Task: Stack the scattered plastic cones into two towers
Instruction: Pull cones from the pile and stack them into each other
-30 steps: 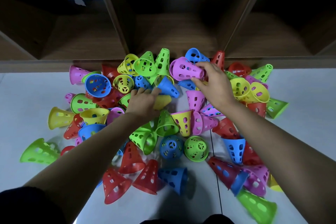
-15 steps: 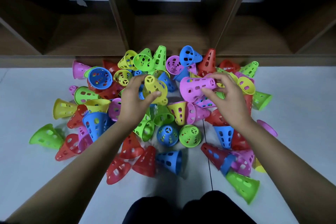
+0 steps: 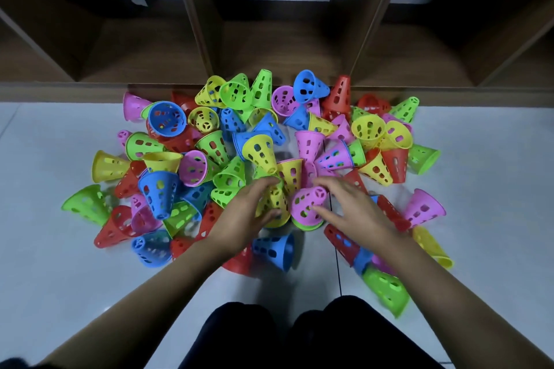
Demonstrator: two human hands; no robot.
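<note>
Reaching into the near side of the heap, the person has both hands down among the cones [image 3: 209, 141], which lie scattered in yellow, green, blue, pink and red across the white tiled floor [image 3: 494, 204]. The left hand [image 3: 239, 219] grips a yellow cone [image 3: 274, 204], fingers and thumb curled round its sides. That cone stands with its narrow end up and its wide rim down. Whether it rests on the floor or on another cone, I cannot tell.

Just beside it a pink cone [image 3: 305, 204] sits tilted, its narrow end up and leaning to the right, over a green cone [image 3: 305, 224] whose rim peeps out underneath. The right hand [image 3: 356, 210] holds the pink one, with the thumb against its near side and the fingers bent over its far side.

A blue cone [image 3: 274, 250] lies on its side a little nearer than the hands. The heap runs to the floor's far edge, up against a wooden shelf unit [image 3: 269, 39]. Dark-clad knees [image 3: 299, 335] show at the near edge.
</note>
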